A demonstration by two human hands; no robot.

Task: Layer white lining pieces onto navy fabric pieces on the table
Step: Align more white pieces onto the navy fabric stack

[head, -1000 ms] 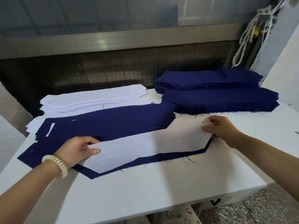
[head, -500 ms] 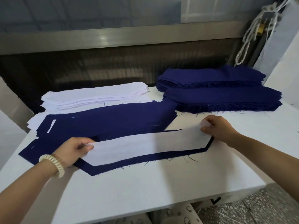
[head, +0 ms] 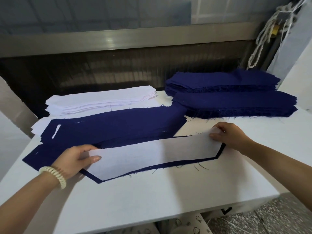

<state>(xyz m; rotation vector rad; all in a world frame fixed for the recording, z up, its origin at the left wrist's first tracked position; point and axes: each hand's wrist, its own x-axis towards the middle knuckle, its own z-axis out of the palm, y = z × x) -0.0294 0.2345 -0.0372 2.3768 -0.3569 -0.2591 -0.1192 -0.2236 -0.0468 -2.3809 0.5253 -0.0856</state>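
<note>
Lining piece: long white strip (head: 152,157), flat on a navy piece (head: 221,150) near the front of the tabletop (head: 152,200); leaves a thin navy border showing along the near edge and at the right tip.
Left hand: (head: 76,159) pinches the left end of the lining piece, thumb flat on top, fingers curled at the far edge.
Right hand: (head: 231,135) pinches the far right corner of the lining piece, fingers curled over it.
Navy spread: (head: 118,125) more navy pieces overlapped just behind, reaching from the left side of the tabletop towards the navy stacks; small white slit at the left end.
White stack: (head: 101,100) at the back left, partly under the navy spread.
Navy stacks: (head: 236,102) two thick piles at the back right, one behind the other, edges frayed.
Bracelet: (head: 54,174) pale beaded band on the left wrist.
Cords: (head: 263,36) white, hanging at the upper right.
Floor: (head: 270,217) speckled, below the right front corner of the tabletop.
</note>
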